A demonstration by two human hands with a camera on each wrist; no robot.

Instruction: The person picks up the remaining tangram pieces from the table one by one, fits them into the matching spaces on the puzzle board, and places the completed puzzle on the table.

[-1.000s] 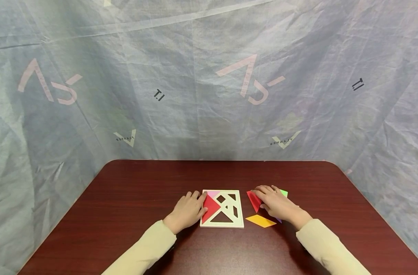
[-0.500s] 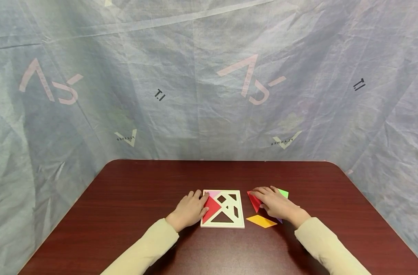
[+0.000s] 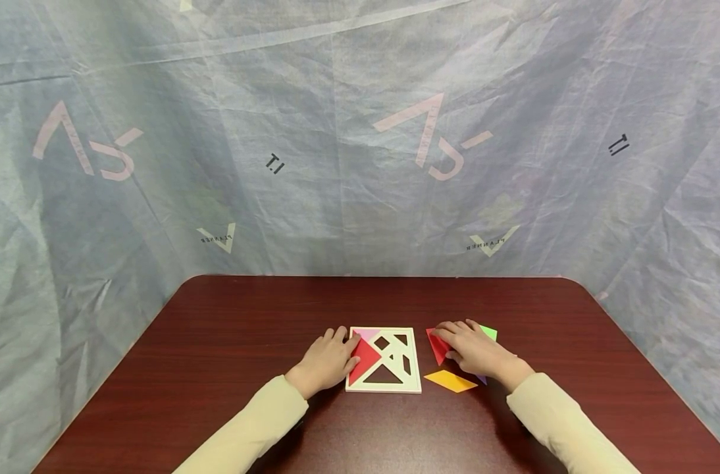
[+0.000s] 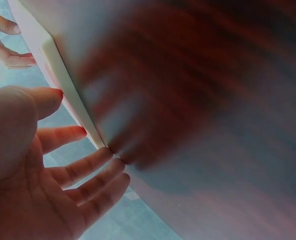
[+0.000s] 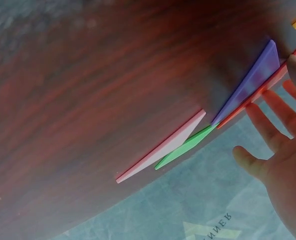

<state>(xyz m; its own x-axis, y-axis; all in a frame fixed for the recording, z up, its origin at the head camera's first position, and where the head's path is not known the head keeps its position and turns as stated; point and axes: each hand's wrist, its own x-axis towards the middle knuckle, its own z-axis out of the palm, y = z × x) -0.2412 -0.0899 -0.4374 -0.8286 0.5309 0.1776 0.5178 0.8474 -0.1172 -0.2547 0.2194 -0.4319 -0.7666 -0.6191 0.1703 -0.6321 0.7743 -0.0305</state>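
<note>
My left hand rests at the left edge of a white tangram tray, its thumb and index fingertips on the large red triangle set in the tray. In the left wrist view the other fingertips touch the tray's side and the table. To the right of the tray, my right hand has its thumb and fingertips at the edges of a second red piece, which lies low at the table. A purple piece lies beside that red piece, partly under the hand in the head view.
An orange parallelogram lies just in front of the right hand. Green and pink pieces lie past its far side. A pink piece fills the tray's upper left recess; several other recesses show dark. Grey cloth hangs behind the table.
The red piece under my right hand has turned slightly, its near tip shifting left. My left hand has stayed on the tray, which shows almost no movement.
</note>
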